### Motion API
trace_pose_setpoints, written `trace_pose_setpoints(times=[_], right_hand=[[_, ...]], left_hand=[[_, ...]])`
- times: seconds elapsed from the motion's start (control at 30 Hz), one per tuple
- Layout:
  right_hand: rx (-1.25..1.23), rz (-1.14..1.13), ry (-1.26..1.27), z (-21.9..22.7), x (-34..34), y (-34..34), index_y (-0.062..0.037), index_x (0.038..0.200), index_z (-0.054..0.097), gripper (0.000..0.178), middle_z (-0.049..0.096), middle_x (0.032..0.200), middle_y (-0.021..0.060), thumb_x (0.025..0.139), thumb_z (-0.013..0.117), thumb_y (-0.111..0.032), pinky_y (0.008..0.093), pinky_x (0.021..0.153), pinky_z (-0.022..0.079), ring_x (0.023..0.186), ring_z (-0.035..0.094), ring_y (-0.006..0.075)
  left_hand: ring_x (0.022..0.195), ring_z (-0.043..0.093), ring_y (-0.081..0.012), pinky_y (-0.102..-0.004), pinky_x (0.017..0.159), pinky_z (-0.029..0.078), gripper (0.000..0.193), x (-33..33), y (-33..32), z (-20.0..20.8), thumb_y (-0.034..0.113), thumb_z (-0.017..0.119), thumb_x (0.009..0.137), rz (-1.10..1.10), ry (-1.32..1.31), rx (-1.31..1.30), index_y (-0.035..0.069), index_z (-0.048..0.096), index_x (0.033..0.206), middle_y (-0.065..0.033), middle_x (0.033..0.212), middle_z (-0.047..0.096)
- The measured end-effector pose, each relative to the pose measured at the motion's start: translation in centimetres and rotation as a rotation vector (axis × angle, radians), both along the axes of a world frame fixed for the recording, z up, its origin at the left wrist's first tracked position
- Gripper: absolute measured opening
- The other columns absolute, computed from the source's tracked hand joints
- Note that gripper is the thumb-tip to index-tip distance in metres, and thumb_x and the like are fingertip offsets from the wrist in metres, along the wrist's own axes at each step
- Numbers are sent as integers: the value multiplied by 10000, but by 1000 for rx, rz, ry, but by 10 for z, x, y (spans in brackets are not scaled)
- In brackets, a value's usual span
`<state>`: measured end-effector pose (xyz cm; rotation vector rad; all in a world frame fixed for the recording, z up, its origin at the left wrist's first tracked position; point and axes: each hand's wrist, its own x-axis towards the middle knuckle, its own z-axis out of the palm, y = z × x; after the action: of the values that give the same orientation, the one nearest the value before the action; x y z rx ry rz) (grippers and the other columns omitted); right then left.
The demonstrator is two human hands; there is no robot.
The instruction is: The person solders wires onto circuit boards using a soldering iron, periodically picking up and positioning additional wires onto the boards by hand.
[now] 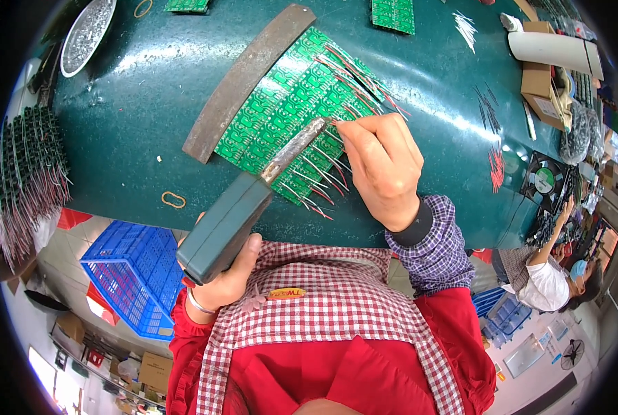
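Observation:
My left hand [234,280] is wrapped round the dark green body of a soldering gun [229,220]. Its metal barrel slants up to the right, with the tip over the edge of a green circuit board panel [271,117]. Right beside that tip, my right hand [386,166] pinches a thin wire, mostly hidden by the fingers; a reddish end shows. Red, white and black wires [357,77] stick out along the panel's right edge, above and below the tip. A curved brown metal bar [243,86] lies along the panel's upper left side.
Loose white [465,31], black [487,107] and red wires [496,169] lie on the right of the table. A small fan [544,181] stands near boxes. Wired boards [29,180] are stacked at left, above a blue crate [132,277]. A co-worker [547,277] is at right.

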<state>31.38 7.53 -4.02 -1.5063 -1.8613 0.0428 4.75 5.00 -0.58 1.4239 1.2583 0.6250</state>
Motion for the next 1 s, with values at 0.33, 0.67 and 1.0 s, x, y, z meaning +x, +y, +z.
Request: trace_pose_setpoints(times=[0.33, 0.67, 1.0], right_hand=[[-12, -4, -7, 2, -1, 0, 6, 909, 654, 263, 565, 791, 78, 653, 672, 63, 320, 560, 462, 684, 556, 227], [-8, -13, 0, 2, -2, 0, 2, 895, 650, 238, 561, 784, 78, 669, 677, 70, 324, 555, 459, 674, 548, 229], [35, -6, 52, 7, -10, -5, -7, 881, 642, 244, 544, 773, 68, 656, 691, 74, 324, 552, 447, 678, 539, 232]], left_hand=[[699, 589, -118, -261, 594, 484, 374, -6, -4, -4, -55, 656, 822, -31, -117, 63, -36, 589, 1190, -120, 1060, 651], [908, 648, -218, -329, 821, 489, 299, 1, 1, 8, 20, 706, 818, -26, -75, 78, -39, 636, 1102, -125, 1035, 677], [807, 642, -176, -291, 704, 499, 232, -7, -11, 8, 18, 701, 831, 84, -87, -68, -31, 657, 1054, -94, 936, 687]])
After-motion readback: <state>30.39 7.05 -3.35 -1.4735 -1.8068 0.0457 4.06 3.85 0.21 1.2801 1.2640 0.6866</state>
